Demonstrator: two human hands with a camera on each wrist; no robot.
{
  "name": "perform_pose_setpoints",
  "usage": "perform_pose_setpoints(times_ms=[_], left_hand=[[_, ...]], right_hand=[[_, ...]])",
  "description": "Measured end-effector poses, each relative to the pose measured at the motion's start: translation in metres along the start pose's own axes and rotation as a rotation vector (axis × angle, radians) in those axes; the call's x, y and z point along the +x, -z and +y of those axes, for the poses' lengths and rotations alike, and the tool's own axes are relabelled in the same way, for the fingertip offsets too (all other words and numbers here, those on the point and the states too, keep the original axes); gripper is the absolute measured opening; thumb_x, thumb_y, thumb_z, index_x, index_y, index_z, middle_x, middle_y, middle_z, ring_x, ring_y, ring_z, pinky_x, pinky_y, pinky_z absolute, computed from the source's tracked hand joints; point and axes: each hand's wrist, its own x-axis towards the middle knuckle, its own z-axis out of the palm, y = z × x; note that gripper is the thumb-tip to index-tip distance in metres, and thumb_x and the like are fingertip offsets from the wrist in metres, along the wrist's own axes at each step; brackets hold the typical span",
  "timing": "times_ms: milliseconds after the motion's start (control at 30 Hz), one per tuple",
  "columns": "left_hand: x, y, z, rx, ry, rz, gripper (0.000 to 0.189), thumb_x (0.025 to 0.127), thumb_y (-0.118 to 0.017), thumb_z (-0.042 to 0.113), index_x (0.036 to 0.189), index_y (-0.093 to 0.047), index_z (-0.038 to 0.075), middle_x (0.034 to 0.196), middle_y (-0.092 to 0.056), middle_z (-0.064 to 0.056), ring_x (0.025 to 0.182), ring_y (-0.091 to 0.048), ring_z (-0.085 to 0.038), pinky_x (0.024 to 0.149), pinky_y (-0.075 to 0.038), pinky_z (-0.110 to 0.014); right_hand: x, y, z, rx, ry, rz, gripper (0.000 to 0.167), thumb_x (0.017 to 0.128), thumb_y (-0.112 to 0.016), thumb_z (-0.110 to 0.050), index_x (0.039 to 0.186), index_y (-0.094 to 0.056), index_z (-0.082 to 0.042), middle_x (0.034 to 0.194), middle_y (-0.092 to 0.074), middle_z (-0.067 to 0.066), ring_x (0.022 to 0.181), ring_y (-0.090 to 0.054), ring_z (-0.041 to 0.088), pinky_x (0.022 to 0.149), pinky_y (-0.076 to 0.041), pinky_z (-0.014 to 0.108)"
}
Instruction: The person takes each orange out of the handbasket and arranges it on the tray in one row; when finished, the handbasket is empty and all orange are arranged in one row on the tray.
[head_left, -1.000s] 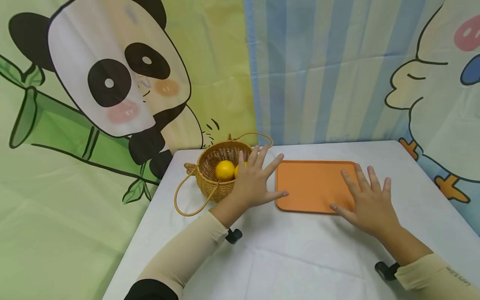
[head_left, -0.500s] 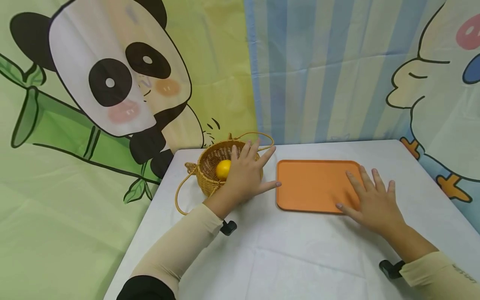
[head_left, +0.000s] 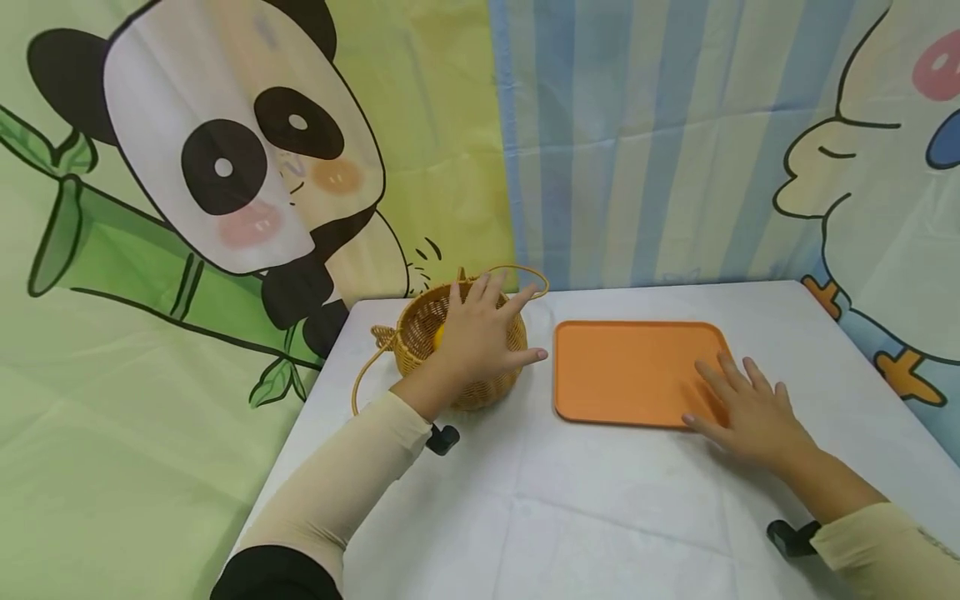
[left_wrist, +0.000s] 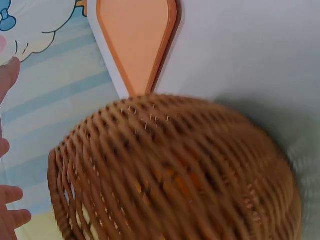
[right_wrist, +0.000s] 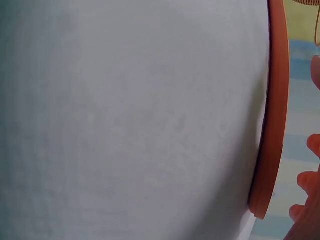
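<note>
The left hand [head_left: 477,337], fingers spread, seemingly held nothing over the wicker basket [head_left: 487,393], where a yellow thing [head_left: 438,337] showed partly. The right hand [head_left: 759,425], spread and empty, hovered by the orange tray [head_left: 622,367]. Dipping well inside before curling seemed wisest.

panda print [head_left: 240,150] | blue-striped backdrop [head_left: 645,150] | white table [head_left: 600,500] | cropped figure [head_left: 892,208], perhaps bird

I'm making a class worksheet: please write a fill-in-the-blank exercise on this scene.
In the head view, the wicker basket, partly hidden by the left hand, stands to the ____ of the rectangular tray.
The tray is coloured ____.
The black-eared animal printed on the backdrop is a ____.
Missing words: left; orange; panda.
</note>
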Motion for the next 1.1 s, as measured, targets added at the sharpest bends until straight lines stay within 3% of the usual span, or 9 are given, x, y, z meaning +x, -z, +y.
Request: perform_pose_setpoints(times_ms=[400, 833, 1100], left_hand=[[0.002, 0.012, -0.02, 0.005, 0.027, -0.121, 0.103, 0.086, -0.048, 0.094, 0.171, -0.016, 0.046, 0.178, -0.013, -0.01, 0.162, -0.016, -0.039, 0.12, -0.014, -0.077], [0.015, 0.027, -0.036, -0.032, 0.035, -0.157, 0.102, 0.086, -0.052, 0.092, 0.171, -0.023, 0.043, 0.177, -0.016, -0.013, 0.162, -0.016, -0.041, 0.12, -0.009, -0.078], [0.027, 0.036, -0.052, 0.001, 0.05, -0.213, 0.102, 0.086, -0.053, 0.092, 0.171, -0.022, 0.044, 0.177, -0.017, -0.015, 0.161, -0.019, -0.04, 0.12, -0.014, -0.077]], right_hand=[[-0.001, -0.008, 0.014, 0.068, 0.046, -0.035, 0.093, 0.1, -0.063, -0.065, 0.168, -0.03, -0.011, 0.172, -0.015, 0.032, 0.153, -0.01, 0.064, 0.105, -0.011, 0.092], [0.005, -0.011, 0.025, 0.096, 0.035, -0.057, 0.091, 0.103, -0.06, -0.062, 0.168, -0.029, -0.007, 0.171, -0.016, 0.033, 0.151, -0.013, 0.065, 0.107, -0.011, 0.089], [0.009, -0.014, 0.028, 0.093, 0.032, -0.063, 0.09, 0.103, -0.059, -0.062, 0.167, -0.032, -0.006, 0.17, -0.018, 0.034, 0.15, -0.016, 0.065, 0.107, -0.009, 0.089]])
